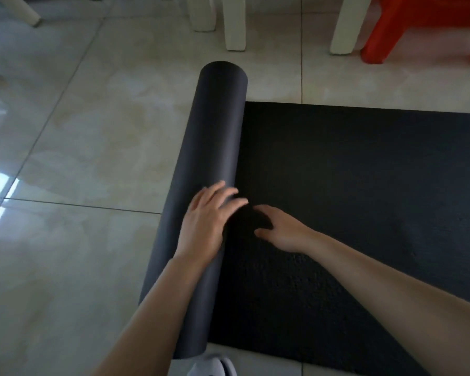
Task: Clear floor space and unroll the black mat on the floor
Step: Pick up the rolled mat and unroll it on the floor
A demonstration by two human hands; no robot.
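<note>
The black mat lies partly unrolled on the tiled floor. Its flat part (350, 191) spreads to the right, and the rolled part (215, 126) stands as a long dark cylinder running from near my feet toward the far chairs. My left hand (205, 226) rests on top of the roll with straight fingers spread over it. My right hand (280, 229) lies on the flat mat just right of the roll, fingers reaching toward the roll's base; the fingertips are lost in shadow.
Glossy beige floor tiles (92, 158) stretch left of the roll. White chair legs (235, 23) stand at the far end, with a red plastic chair (407, 25) at the top right. Another white leg (25, 12) is at the top left. A white shoe (212, 366) shows at the bottom.
</note>
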